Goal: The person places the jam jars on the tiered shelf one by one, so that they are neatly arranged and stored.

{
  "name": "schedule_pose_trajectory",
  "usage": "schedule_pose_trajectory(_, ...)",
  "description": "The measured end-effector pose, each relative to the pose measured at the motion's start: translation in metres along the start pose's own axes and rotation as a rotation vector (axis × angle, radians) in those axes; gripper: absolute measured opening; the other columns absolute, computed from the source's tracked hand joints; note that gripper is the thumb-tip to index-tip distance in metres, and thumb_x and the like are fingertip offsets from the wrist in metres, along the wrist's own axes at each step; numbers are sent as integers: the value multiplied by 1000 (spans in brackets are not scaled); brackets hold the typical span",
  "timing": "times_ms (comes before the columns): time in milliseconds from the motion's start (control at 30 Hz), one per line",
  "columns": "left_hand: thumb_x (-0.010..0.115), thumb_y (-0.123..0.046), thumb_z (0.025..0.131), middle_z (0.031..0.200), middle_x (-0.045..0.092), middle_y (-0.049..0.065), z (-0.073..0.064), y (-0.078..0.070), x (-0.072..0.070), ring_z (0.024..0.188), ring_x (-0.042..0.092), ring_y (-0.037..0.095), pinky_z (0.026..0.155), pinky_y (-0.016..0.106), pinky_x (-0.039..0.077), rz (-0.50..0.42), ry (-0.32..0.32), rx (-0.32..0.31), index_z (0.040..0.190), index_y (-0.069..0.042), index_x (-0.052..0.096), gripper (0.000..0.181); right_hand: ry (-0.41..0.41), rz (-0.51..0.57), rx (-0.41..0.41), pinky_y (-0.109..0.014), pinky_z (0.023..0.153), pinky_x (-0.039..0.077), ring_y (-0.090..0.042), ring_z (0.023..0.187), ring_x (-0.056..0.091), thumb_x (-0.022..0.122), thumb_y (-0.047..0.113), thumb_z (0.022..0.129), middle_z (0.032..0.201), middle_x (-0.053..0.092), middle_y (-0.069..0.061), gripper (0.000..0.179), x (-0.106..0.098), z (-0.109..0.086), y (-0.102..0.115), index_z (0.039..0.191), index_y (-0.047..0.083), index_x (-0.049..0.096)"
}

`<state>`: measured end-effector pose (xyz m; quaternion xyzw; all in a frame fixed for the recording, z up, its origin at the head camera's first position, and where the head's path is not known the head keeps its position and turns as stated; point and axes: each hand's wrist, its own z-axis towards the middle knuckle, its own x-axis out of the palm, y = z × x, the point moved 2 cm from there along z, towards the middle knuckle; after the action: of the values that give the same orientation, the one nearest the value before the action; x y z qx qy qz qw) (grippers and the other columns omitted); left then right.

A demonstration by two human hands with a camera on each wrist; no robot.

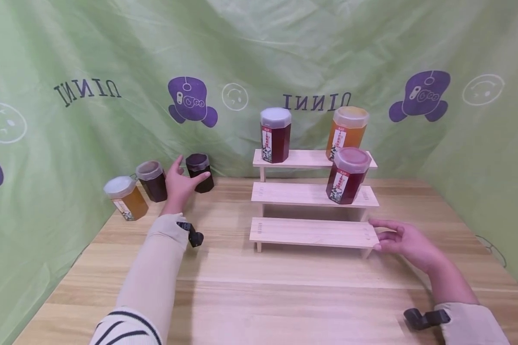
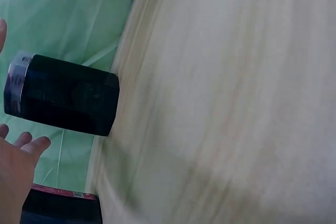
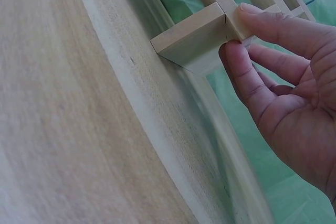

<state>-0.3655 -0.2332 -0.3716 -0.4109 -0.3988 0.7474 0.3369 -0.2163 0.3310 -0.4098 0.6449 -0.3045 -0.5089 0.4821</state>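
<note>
My left hand [image 1: 180, 188] reaches to a dark jar [image 1: 205, 184] at the table's back left, thumb and fingers spread. In the left wrist view a gap shows between the fingers and this jar [image 2: 68, 95]. Beside it stand a dark brown jar [image 1: 153, 186], partly behind the hand, and an orange jar with a white lid [image 1: 131, 203]. My right hand [image 1: 410, 245] pinches the right end of the lowest step of a three-tier wooden stand [image 1: 311, 233]. In the right wrist view, thumb and forefinger grip the board's corner [image 3: 233, 23].
On the top step stand a dark red jar with a white lid [image 1: 281, 143] and an orange jar [image 1: 349, 136]. The middle step bears a red jar with a pink lid [image 1: 347, 184] at its right. Behind the wooden table [image 1: 302, 306] hangs a green printed curtain [image 1: 134, 48].
</note>
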Motion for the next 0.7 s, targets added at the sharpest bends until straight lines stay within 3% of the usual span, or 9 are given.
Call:
schedule_pose_trajectory(333,87,-19,73,152,36,15,9,2,8,133,40,38,110,39,36,28,-9,8,152,-9,32,97,5,26,-15,-22,84,53,-11,99,65,71,0,85,119,65,-10,69,0,0,1,142,-13,34)
schedule_pose_trajectory(700,86,-15,74,150,38,19,20,0,15,133,42,34,110,37,35,6,22,-13,152,-6,29,97,4,20,-10,-22,84,53,-10,99,65,71,1,85,119,64,-12,69,-1,0,0,142,-13,34)
